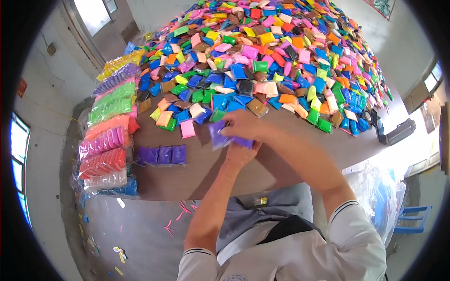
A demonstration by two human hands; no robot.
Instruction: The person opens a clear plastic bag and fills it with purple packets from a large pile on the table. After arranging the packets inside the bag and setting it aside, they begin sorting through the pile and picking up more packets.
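Purple packets (218,136) in clear film are between my two hands, above the near part of the table. My right hand (243,124) is closed on them from above, its fingers bent over the left end. Below it, my left hand (244,152) grips the same packets from underneath, with its fingers partly hidden. To the left, a short row of purple packets (165,155) lies flat on the brown table (187,182). A pink packet (187,129) lies just beyond my hands, at the near edge of a large heap of mixed coloured packets (262,65).
Stacked single-colour rows stand along the table's left edge, among them red packets (104,163), green packets (110,110) and yellow packets (123,61). A dark open case (397,132) sits at the right edge. Clear plastic bags (375,187) and a blue chair (413,218) are at the right.
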